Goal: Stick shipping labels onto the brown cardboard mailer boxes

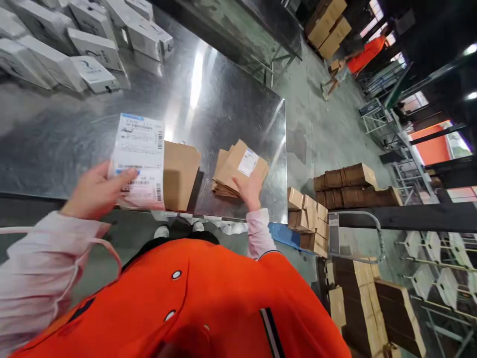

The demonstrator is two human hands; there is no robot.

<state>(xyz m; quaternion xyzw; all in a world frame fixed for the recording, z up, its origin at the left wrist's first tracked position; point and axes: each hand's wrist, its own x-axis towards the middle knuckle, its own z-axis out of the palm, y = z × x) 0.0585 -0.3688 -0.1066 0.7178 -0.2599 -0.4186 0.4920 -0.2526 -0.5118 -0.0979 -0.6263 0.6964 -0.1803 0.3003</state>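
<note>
My left hand [99,189] grips the left edge of a stack of printed white labels [143,144], thumb on top. The labels lie partly over a flat brown cardboard piece [181,174] at the front edge of the metal table [219,109]. To the right sits a small pile of flat brown cardboard pieces [233,164]; its top piece bears a small white label [248,162]. My right hand [250,189] rests on the lower right part of that pile, with the fingers touching the top piece. Whether it grips the piece is hard to tell.
Many white boxes [95,74] stand at the table's back left. Brown cartons [311,216] are stacked on a blue base beyond the right edge. A person in orange [367,53] bends by cartons farther off. Metal racks [439,268] stand at the far right.
</note>
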